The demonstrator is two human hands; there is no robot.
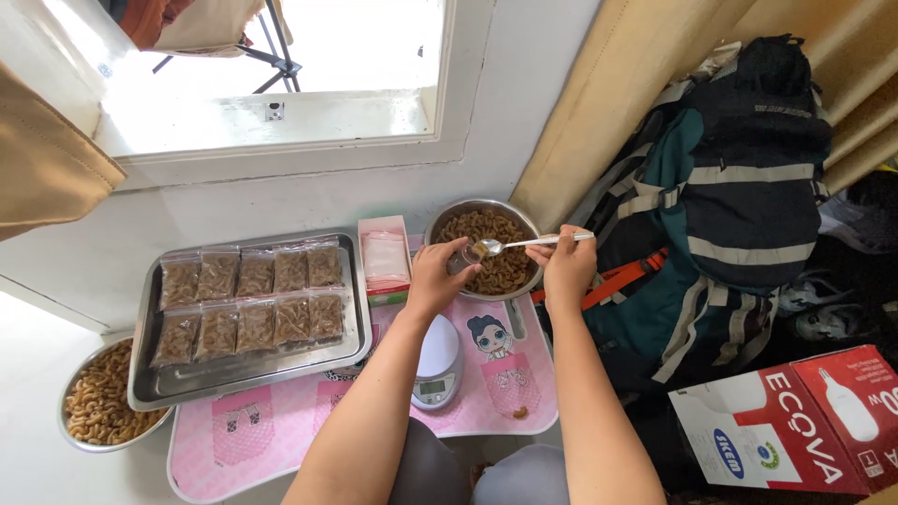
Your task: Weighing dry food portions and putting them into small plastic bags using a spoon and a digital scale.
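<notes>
Right hand (pixel 568 266) pinching a metal spoon (pixel 524 244) loaded with brown snack curls over the steel bowl (pixel 526 224); left hand (pixel 436 274) curled at the bowl's near rim, holding what looks like a small clear bag. Risk of spilled curls onto the pink tabletop (pixel 281 411) with any tilt, or missing the bag's narrow mouth.

Backpack (pixel 739 187) right; red-white box (pixel 804 425) below; curtain (pixel 599 93) behind.

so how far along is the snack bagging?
Done: ten filled bags lie in two rows on the steel tray. In hand: right hand holds a loaded spoon over the metal bowl; left hand seems to hold a clear bag beside it. Left: that bowl and a second bowl hold plenty; the scale is bare.
</notes>
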